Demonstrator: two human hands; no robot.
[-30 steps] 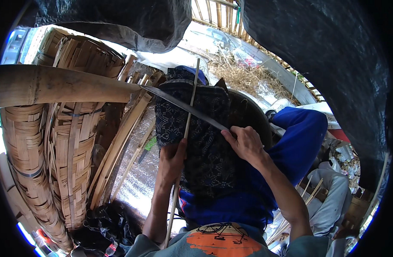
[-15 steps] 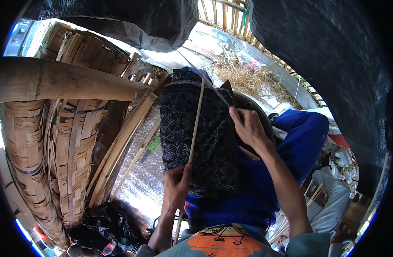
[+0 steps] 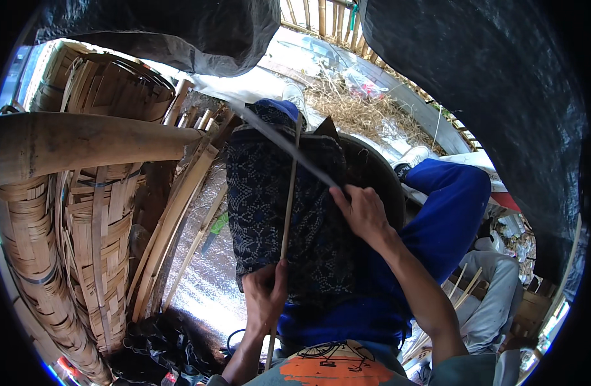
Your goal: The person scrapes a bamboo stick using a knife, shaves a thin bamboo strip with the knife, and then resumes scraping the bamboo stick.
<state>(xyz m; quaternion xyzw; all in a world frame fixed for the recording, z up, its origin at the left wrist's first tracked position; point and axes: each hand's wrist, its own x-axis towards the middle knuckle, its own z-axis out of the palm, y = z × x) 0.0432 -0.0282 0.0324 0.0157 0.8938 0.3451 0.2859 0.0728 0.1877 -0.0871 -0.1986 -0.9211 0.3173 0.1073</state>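
Observation:
My left hand (image 3: 265, 293) is closed around a long thin bamboo strip (image 3: 288, 215), the thumb lying along it. The strip runs lengthwise over a dark patterned cloth (image 3: 253, 193) spread on my lap, its far end near my knee. My right hand (image 3: 366, 215) is closed on a knife, and its long grey blade (image 3: 279, 140), smeared by motion, points far left and crosses over the strip near its far end. The knife's handle is hidden inside my fist. Whether blade and strip touch I cannot tell.
Tall woven bamboo baskets (image 3: 93, 251) and a thick bamboo pole (image 3: 89, 145) stand at the left. A green-ended tool (image 3: 218, 225) lies on the floor sheet. Dark plastic sheeting (image 3: 488, 83) hangs at the right. Another person's grey-clad leg (image 3: 492, 289) is at lower right.
The blade has swung further to the left across the strip, and my right hand has shifted slightly nearer. My left hand keeps its hold on the strip. The whole view has shifted a little.

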